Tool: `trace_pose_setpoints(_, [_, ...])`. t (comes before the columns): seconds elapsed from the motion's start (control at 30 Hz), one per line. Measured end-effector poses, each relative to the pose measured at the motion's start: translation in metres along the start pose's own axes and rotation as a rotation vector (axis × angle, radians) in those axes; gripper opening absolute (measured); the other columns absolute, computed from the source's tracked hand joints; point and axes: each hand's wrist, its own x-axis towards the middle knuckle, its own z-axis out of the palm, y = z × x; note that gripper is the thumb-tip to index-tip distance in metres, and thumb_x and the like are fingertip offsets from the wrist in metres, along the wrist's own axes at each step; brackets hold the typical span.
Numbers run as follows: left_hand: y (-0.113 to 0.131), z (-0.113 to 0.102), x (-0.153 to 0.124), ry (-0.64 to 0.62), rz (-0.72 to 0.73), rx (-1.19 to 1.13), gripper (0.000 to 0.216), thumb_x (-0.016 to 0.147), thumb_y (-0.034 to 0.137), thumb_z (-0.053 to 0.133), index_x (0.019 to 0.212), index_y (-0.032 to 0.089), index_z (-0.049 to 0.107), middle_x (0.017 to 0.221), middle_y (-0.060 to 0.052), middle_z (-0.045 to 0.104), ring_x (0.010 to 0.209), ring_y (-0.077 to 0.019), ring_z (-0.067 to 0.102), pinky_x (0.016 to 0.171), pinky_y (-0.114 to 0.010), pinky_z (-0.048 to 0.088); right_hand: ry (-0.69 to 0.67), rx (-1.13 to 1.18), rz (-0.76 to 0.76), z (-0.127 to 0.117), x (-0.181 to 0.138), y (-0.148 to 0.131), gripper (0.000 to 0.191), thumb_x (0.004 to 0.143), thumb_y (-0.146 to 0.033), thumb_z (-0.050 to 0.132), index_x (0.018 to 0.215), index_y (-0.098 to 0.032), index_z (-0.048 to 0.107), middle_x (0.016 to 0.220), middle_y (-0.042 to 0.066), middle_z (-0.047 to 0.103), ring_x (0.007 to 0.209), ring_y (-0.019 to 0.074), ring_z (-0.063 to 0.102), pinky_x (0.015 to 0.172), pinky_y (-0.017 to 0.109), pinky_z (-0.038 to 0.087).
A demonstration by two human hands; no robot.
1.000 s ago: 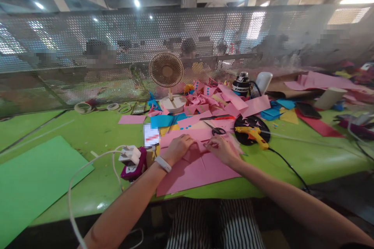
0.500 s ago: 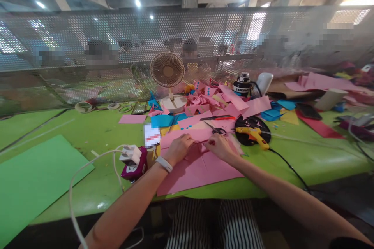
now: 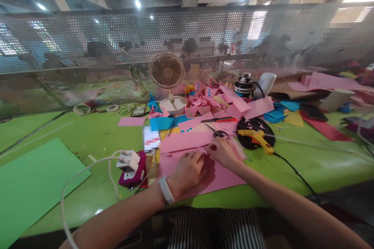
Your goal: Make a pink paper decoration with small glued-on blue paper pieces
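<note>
A large sheet of pink paper (image 3: 172,163) lies in front of me, with a narrow pink strip (image 3: 187,140) along its far side. My left hand (image 3: 189,172), with a pale band at the wrist, rests on the sheet, its fingers curled and pressed together on the paper. Just right of it, my right hand (image 3: 221,151) has its thumb and fingers pinched at the paper; the fingertips of both hands are close together and partly hidden. Dark-handled scissors (image 3: 219,134) lie right behind my right hand.
A yellow glue gun (image 3: 257,138) rests on a black round dish (image 3: 270,129) at right, its cord trailing forward. A purple power block (image 3: 133,175) with white plugs stands at left. Behind are a fan (image 3: 167,71), a pink paper pile (image 3: 204,103) and a bottle (image 3: 244,85).
My left hand has come nearer and slightly right, lower on the pink sheet. My right hand has shifted a little right and nearer. The pink strip behind shows more fully.
</note>
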Motion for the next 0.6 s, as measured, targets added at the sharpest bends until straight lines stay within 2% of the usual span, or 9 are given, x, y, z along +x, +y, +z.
trace_pose_setpoints(0.13, [0.0067,-0.0017,-0.0057,0.024,-0.038,-0.011,0.039,0.09,0.044,0.036,0.097,0.013,0.058,0.096,-0.01,0.059,0.085,-0.0236,0.053,0.073,-0.04,0.045,0.008,-0.03,0.0,-0.0012,-0.0005,-0.0019,0.021,0.078,-0.031,0.056,0.062,-0.018,0.062,0.074,0.004,0.061,0.076,0.0171,0.053,0.07,0.027,0.031])
trace_pose_setpoints(0.43, [0.0087,-0.0019,-0.0095,0.011,-0.07,0.0,0.049,0.087,0.053,0.035,0.091,0.012,0.061,0.092,-0.011,0.06,0.082,-0.0241,0.054,0.071,-0.041,0.045,-0.035,-0.014,0.007,-0.0056,-0.0005,-0.004,0.016,0.076,-0.027,0.058,0.064,-0.018,0.061,0.076,0.004,0.061,0.078,0.0167,0.054,0.071,0.027,0.032])
trace_pose_setpoints(0.6, [0.0083,-0.0019,-0.0116,0.013,-0.084,-0.022,0.043,0.087,0.049,0.039,0.089,0.013,0.061,0.092,-0.011,0.059,0.083,-0.0246,0.055,0.073,-0.043,0.046,-0.028,-0.005,-0.006,-0.0074,-0.0019,-0.0053,0.015,0.076,-0.023,0.056,0.062,-0.018,0.059,0.074,0.003,0.06,0.076,0.0159,0.053,0.069,0.026,0.031])
